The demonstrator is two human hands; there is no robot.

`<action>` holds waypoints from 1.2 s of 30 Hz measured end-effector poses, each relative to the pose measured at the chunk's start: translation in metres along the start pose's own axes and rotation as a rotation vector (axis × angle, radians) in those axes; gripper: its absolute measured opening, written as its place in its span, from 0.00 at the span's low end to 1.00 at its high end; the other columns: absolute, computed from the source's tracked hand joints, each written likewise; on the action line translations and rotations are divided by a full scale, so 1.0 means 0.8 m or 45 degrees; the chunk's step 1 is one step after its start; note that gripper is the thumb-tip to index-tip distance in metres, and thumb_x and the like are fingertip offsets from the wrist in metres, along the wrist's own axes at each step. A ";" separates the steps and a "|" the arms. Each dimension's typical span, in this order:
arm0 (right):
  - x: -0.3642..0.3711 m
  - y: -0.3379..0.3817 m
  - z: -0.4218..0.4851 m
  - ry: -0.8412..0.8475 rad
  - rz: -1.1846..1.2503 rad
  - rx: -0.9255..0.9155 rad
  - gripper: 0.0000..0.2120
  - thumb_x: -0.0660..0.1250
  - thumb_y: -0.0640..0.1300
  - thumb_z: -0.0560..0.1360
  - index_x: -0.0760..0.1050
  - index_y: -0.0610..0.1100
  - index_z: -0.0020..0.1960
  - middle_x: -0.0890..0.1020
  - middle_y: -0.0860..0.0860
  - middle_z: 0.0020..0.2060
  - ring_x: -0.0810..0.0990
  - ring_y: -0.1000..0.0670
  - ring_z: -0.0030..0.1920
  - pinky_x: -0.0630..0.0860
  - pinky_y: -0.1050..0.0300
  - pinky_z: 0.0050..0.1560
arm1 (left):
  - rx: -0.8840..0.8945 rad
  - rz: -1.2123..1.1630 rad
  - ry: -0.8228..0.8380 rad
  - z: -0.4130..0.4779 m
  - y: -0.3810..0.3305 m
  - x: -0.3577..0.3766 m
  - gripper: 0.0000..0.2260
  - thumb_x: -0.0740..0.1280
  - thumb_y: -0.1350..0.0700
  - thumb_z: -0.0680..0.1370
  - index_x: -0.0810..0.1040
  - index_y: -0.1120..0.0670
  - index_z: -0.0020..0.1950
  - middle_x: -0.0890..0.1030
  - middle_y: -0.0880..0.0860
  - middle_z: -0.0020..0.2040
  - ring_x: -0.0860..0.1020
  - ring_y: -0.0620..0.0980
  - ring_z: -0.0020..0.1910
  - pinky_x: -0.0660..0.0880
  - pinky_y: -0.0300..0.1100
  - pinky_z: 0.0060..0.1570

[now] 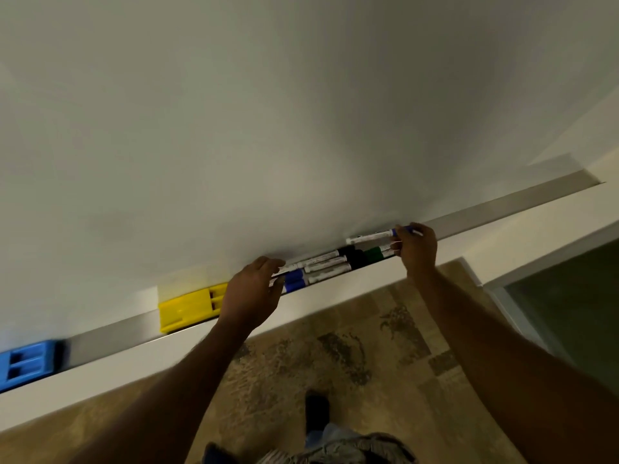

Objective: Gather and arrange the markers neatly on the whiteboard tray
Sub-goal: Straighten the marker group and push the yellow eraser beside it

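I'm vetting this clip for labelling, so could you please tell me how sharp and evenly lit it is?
Head view: dim, soft light with no glare, whiteboard shading darker toward the right. Head view: blue eraser at the left edge is blur-smeared, markers are fairly sharp, and the tray runs tilted across the frame.

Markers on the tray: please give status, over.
Left hand touches markers in tray. Right hand pinches blue marker above them. Yellow eraser beside left hand, not blocking.

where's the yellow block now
In the head view the yellow block sits in the tray, left of centre, its right end hidden by the left hand, the blue block farther left.
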State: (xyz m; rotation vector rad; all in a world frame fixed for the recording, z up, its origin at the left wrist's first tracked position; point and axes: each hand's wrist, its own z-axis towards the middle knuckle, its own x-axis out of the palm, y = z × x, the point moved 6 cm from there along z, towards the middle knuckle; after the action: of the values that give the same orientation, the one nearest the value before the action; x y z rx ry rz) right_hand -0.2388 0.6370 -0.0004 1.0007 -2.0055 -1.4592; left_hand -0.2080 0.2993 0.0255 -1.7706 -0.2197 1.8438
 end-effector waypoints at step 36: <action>0.135 -0.035 -0.099 0.677 -0.990 -0.699 0.05 0.70 0.43 0.74 0.81 0.43 0.48 0.84 0.48 0.40 0.81 0.51 0.39 0.81 0.53 0.45 | -0.510 0.306 0.023 -0.022 0.067 -0.007 0.09 0.63 0.50 0.77 0.81 0.50 0.49 0.83 0.54 0.45 0.80 0.58 0.43 0.68 0.41 0.35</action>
State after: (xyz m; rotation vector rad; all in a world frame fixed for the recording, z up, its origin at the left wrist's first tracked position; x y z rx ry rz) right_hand -0.2413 0.5000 -0.0061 1.7548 -0.7824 -1.7098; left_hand -0.2069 0.2476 0.0020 -2.1628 -0.4086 2.0598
